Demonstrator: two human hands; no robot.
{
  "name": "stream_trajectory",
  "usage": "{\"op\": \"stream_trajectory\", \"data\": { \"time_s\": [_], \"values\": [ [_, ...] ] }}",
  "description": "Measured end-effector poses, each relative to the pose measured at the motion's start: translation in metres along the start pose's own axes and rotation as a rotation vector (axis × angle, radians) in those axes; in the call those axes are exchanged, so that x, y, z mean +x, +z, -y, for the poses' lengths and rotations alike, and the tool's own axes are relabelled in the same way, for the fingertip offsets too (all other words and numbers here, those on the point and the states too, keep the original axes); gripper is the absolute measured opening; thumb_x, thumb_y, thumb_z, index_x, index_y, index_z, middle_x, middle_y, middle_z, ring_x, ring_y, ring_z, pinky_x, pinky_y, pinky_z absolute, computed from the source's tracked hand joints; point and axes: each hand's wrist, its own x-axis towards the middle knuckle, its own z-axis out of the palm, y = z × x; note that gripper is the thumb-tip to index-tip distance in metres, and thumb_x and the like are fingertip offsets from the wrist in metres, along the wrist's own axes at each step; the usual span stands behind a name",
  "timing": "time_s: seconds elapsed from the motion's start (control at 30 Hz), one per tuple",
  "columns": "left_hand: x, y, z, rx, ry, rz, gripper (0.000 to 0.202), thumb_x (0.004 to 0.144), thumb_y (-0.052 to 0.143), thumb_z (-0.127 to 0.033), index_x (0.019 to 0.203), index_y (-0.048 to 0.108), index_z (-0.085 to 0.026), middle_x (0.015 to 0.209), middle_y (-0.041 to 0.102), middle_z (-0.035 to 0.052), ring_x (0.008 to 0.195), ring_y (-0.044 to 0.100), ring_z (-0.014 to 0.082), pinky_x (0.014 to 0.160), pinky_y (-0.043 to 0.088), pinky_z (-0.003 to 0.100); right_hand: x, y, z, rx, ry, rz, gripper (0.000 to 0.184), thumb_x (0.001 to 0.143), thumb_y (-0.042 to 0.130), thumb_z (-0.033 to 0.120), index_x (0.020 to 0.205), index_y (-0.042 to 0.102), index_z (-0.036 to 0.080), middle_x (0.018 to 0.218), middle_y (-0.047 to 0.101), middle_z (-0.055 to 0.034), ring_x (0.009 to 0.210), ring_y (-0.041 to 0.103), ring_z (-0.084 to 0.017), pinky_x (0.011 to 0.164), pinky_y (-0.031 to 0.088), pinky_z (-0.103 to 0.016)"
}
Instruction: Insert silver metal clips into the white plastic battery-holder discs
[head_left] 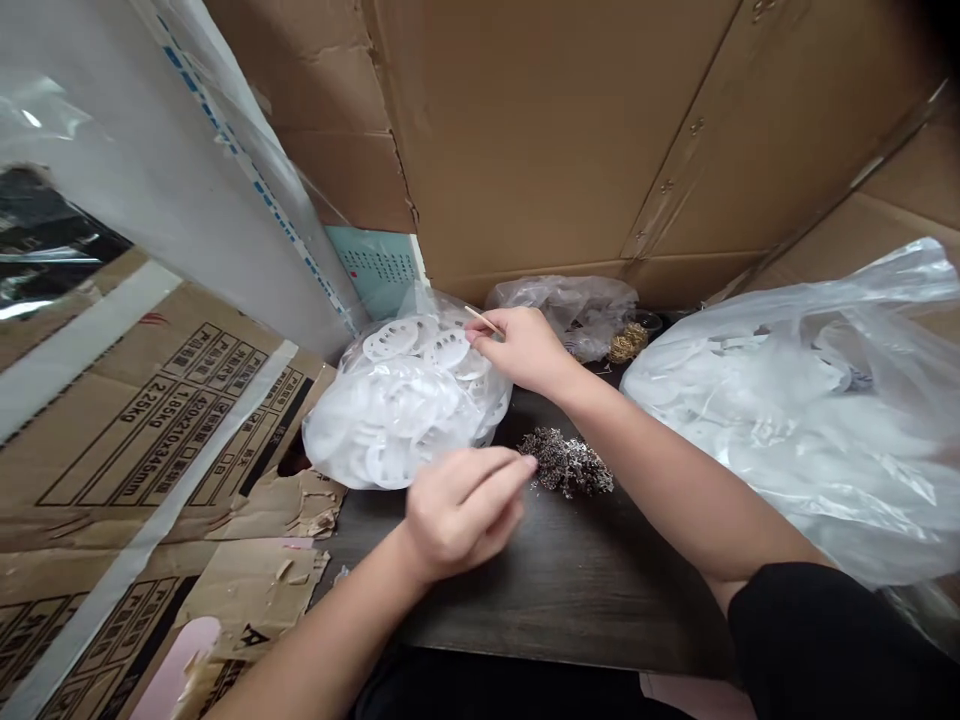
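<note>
My right hand [523, 350] pinches a thin wooden stick [481, 320], with its knuckles against a clear plastic bag [409, 400] packed with white perforated plastic discs. My left hand [465, 507] has its fingers closed together, their tips at the edge of a clump of grey metallic wire-like pieces [566, 463]. That clump lies directly on the dark wood tabletop [555, 590]. I cannot tell whether my left fingertips hold a small piece of it.
A gold-coloured clump [628, 343] and a crumpled clear bag [562, 315] lie at the back. A large clear bag of white discs [780, 400] fills the right. Cardboard walls [525, 130] rise behind, and torn printed cardboard [172, 430] borders the left.
</note>
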Motion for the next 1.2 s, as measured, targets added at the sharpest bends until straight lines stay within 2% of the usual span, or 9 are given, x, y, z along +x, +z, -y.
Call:
{"op": "stream_trajectory", "data": {
  "time_s": [0.07,0.17,0.23,0.37,0.53,0.67,0.8,0.9,1.2],
  "values": [
    [0.012,-0.029,0.008,0.345,-0.089,-0.070,0.052,0.077,0.076,-0.010,0.127,0.065,-0.017,0.118,0.070,0.0121,0.103,0.066,0.0249,0.095,0.052,0.042,0.008,-0.007,-0.005,-0.105,-0.057,-0.006,0.020,0.094,0.059,0.025,0.097,0.079,0.019,0.103,0.078,-0.0064,0.096,0.071,-0.023,0.086,0.049,-0.035],
    [0.021,-0.061,0.030,0.654,-0.305,0.052,0.071,0.079,0.077,-0.027,0.145,0.054,-0.013,0.139,0.060,0.0205,0.126,0.055,0.0404,0.106,0.039,0.057,0.028,-0.014,-0.010,-0.250,-0.067,0.018,0.022,0.094,0.057,0.020,0.102,0.078,0.019,0.107,0.077,-0.0079,0.101,0.070,-0.025,0.087,0.049,-0.035],
    [0.019,-0.071,0.046,0.718,-0.367,0.122,0.066,0.084,0.071,-0.030,0.146,0.053,-0.012,0.124,0.066,0.0188,0.115,0.060,0.0380,0.105,0.036,0.058,0.045,-0.011,-0.006,-0.360,-0.041,0.049,0.025,0.096,0.054,0.020,0.104,0.077,0.018,0.109,0.076,-0.0109,0.102,0.069,-0.026,0.088,0.050,-0.036],
    [0.010,-0.074,0.064,0.669,-0.386,0.201,0.030,0.093,0.060,-0.024,0.121,0.069,-0.018,0.093,0.066,0.0086,0.094,0.061,0.0282,0.090,0.041,0.047,0.079,0.012,0.007,-0.587,-0.051,0.172,0.024,0.095,0.061,0.028,0.113,0.074,0.018,0.118,0.072,-0.0156,0.105,0.069,-0.032,0.086,0.053,-0.039],
    [0.010,-0.081,0.068,0.423,-0.308,0.059,0.015,0.088,0.061,-0.016,0.102,0.067,-0.019,0.091,0.062,0.0064,0.088,0.058,0.0214,0.082,0.046,0.036,0.099,0.035,0.013,-0.637,0.009,0.205,0.020,0.093,0.063,0.020,0.108,0.075,0.011,0.115,0.071,-0.0221,0.103,0.070,-0.034,0.084,0.053,-0.040],
    [0.009,-0.087,0.073,0.313,-0.265,-0.141,0.017,0.079,0.067,-0.014,0.094,0.064,-0.020,0.085,0.063,0.0038,0.079,0.058,0.0192,0.076,0.047,0.035,0.104,0.024,0.013,-0.561,-0.014,-0.023,0.025,0.097,0.048,0.012,0.103,0.072,0.012,0.108,0.070,-0.0213,0.099,0.068,-0.032,0.084,0.051,-0.043],
    [0.013,-0.088,0.077,0.317,-0.247,-0.226,0.017,0.077,0.068,-0.020,0.093,0.062,-0.021,0.083,0.063,0.0040,0.077,0.057,0.0198,0.075,0.048,0.038,0.113,-0.001,0.025,-0.432,-0.047,-0.271,0.021,0.099,0.046,0.014,0.105,0.066,0.014,0.106,0.068,-0.0176,0.100,0.065,-0.032,0.089,0.049,-0.046],
    [0.021,-0.088,0.079,0.343,-0.235,-0.291,0.015,0.079,0.068,-0.024,0.092,0.061,-0.022,0.082,0.060,0.0048,0.077,0.055,0.0210,0.075,0.047,0.040,0.119,-0.015,0.035,-0.358,-0.038,-0.343,0.021,0.103,0.044,0.019,0.103,0.064,0.014,0.107,0.066,-0.0161,0.104,0.064,-0.032,0.092,0.047,-0.047],
    [0.022,-0.080,0.105,0.448,-0.265,-0.357,0.008,0.082,0.061,-0.028,0.087,0.059,-0.022,0.082,0.058,0.0088,0.084,0.055,0.0257,0.078,0.046,0.045,0.098,-0.012,0.015,-0.310,-0.114,-0.077,0.009,0.091,0.065,0.024,0.096,0.069,0.018,0.099,0.070,-0.0105,0.089,0.063,-0.025,0.085,0.047,-0.039]
  ]
}}
